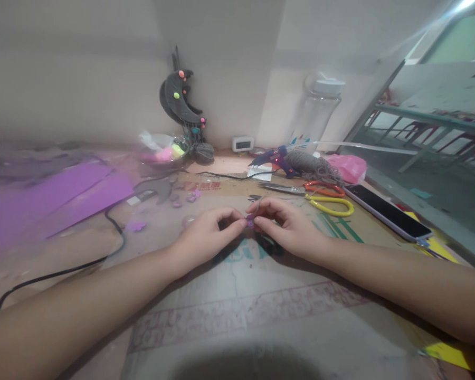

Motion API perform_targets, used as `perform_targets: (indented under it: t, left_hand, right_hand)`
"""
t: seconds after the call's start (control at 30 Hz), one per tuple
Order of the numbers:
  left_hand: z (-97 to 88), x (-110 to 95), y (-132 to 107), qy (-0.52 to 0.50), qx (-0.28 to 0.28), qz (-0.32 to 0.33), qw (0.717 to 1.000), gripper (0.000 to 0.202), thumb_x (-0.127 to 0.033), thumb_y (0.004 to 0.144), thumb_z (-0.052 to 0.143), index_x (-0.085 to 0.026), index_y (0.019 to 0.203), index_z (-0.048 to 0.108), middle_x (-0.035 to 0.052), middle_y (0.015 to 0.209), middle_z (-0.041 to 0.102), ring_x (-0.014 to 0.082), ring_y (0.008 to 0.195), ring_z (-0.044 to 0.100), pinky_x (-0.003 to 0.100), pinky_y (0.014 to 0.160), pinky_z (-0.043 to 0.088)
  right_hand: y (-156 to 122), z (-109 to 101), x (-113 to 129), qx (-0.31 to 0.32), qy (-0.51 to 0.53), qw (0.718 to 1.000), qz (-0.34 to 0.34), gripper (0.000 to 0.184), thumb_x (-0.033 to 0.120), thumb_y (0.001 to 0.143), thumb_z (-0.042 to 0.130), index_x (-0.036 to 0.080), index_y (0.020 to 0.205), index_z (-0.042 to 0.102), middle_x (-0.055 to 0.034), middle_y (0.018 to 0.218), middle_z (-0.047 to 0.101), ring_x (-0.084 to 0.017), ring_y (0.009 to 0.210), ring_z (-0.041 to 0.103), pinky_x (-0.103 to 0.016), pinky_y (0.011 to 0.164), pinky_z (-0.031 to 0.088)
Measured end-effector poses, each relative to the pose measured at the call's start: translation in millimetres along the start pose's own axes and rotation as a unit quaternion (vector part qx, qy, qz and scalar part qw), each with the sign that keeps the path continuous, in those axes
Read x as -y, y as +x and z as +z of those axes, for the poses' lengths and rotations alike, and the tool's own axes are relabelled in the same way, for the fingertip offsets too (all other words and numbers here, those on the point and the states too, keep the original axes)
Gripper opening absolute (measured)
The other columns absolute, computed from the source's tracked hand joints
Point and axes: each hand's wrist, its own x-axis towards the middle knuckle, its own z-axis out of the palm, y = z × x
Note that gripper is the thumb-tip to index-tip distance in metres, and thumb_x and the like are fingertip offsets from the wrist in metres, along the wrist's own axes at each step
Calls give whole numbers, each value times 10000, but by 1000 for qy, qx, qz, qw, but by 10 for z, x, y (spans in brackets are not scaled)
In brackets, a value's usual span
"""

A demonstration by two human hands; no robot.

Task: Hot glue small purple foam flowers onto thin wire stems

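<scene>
My left hand (211,232) and my right hand (291,224) meet above the middle of the board, thumbs and forefingers pinched together. Between their fingertips is a small purple piece (250,220), flower-like but too small to make out fully. A thin grey strand (257,207) curves up from it beside the right fingers. Past my right hand lie scissors with orange-red handles (328,188) and a pair with yellow handles (334,206), whose blades are partly behind my hand. Small purple scraps (193,197) and a purple flower cutout (135,226) lie left of my hands.
Purple sheets (87,195) cover the left side, near a black cable (63,272). Along the back stand a dark crescent moon ornament (178,100), a small digital clock (243,143), a blue glue gun (275,158), grey yarn (312,164) and a clear bottle (316,116). A phone (388,211) lies right.
</scene>
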Motion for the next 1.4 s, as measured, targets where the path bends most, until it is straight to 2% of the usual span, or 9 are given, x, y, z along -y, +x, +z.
perform_targets:
  t: [0.5,0.63,0.73,0.9,1.07,1.4]
  left_hand:
    - [3,-3,-8,17,-3,3,1000,295,-421,924,509,-195,829,673,-6,760,655,139,695,557,260,647,413]
    - [7,-12,-9,11,-4,-3,1000,296,-417,926,506,-188,809,653,-8,743,642,133,670,546,254,626,406]
    - [10,-1,-5,6,-6,-4,1000,305,-424,924,508,-185,785,635,-9,728,628,132,662,541,252,617,401]
    - [9,10,1,15,-2,9,1000,280,-391,918,518,-184,753,608,-17,720,620,130,677,543,254,646,407]
    - [-2,-12,-7,23,1,9,1000,256,-377,911,525,-194,780,645,-17,734,647,136,693,562,262,677,426]
    - [6,-17,-8,17,-2,-2,1000,208,-369,892,548,-207,846,671,12,826,696,172,764,605,289,703,444]
  right_hand:
    - [9,-1,0,-13,-27,1000,2,92,208,899,542,208,967,604,-5,830,650,-130,735,616,-254,653,498]
    - [-2,-9,-3,-1,-4,1000,10,110,251,936,512,208,983,601,-12,845,654,-133,752,625,-260,664,501]
    - [-5,1,-9,3,11,1000,12,103,271,915,554,213,987,600,-13,849,653,-142,765,628,-275,687,513]
    - [3,27,-11,-15,-15,1000,-5,67,222,859,605,215,925,595,-3,820,642,-132,716,597,-266,662,505]
    - [-4,27,13,-12,-31,999,-10,123,223,865,588,210,986,602,11,764,592,-132,713,591,-267,673,510]
    - [1,16,15,-10,-35,999,10,127,226,865,586,218,990,604,8,762,597,-139,698,584,-269,647,499]
